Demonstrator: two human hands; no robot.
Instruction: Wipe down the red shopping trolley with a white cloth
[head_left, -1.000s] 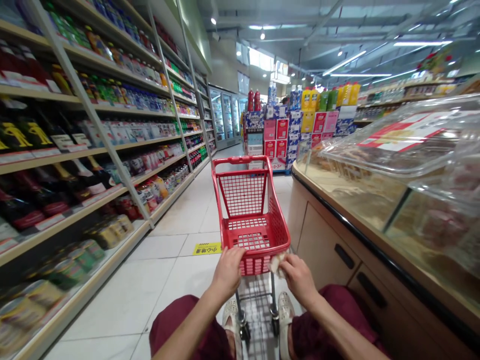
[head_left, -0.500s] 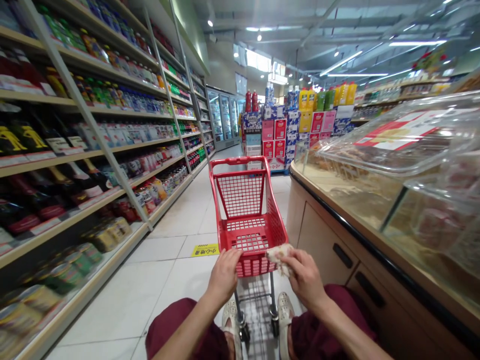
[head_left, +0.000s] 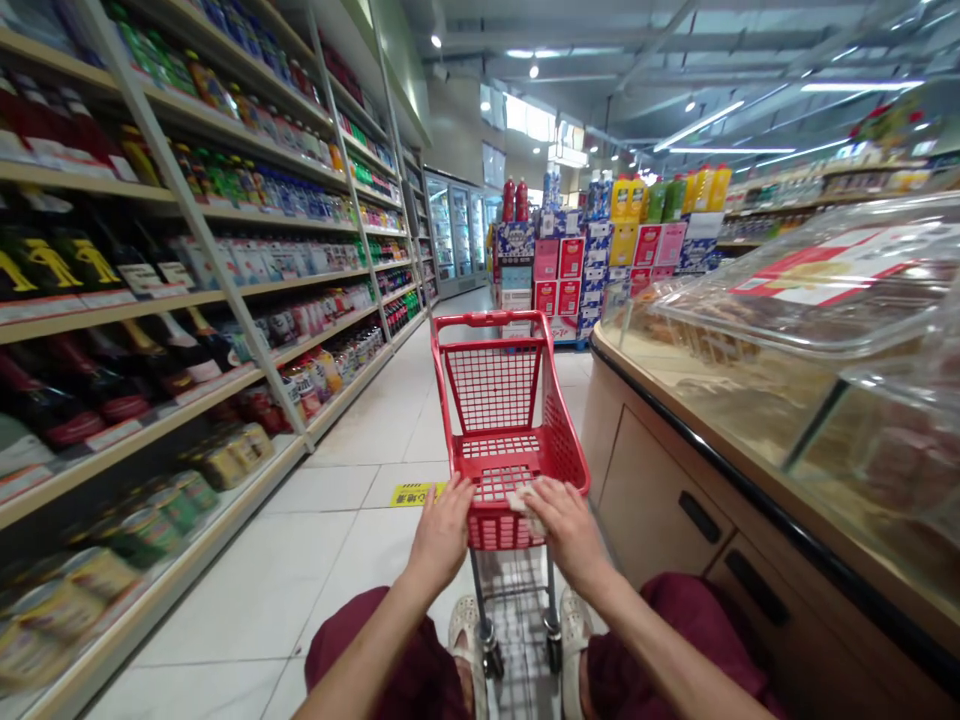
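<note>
In front of me stands a small red plastic shopping cart (head_left: 490,448) with a grid basket on grey legs and black wheels. My left hand (head_left: 441,530) grips the left corner of the basket's near rim, its fingers curled over the edge. My right hand (head_left: 570,530) presses a crumpled whitish cloth (head_left: 527,500) against the same rim, right of its middle. Most of the cloth is hidden under the fingers. My knees in dark red trousers and my light shoes are on either side of the cart's wheels.
Drink shelves (head_left: 247,280) run along the left. A wooden display counter (head_left: 660,450) with clear covers stands close on the right. Stacked drink cartons (head_left: 559,280) are ahead, with glass-door fridges (head_left: 454,230) behind. A yellow floor sticker (head_left: 411,494) lies left of the cart.
My right hand has moved the cloth left along the near rim and flattened over it. My left hand stays at its corner. The view has shifted slightly left.
</note>
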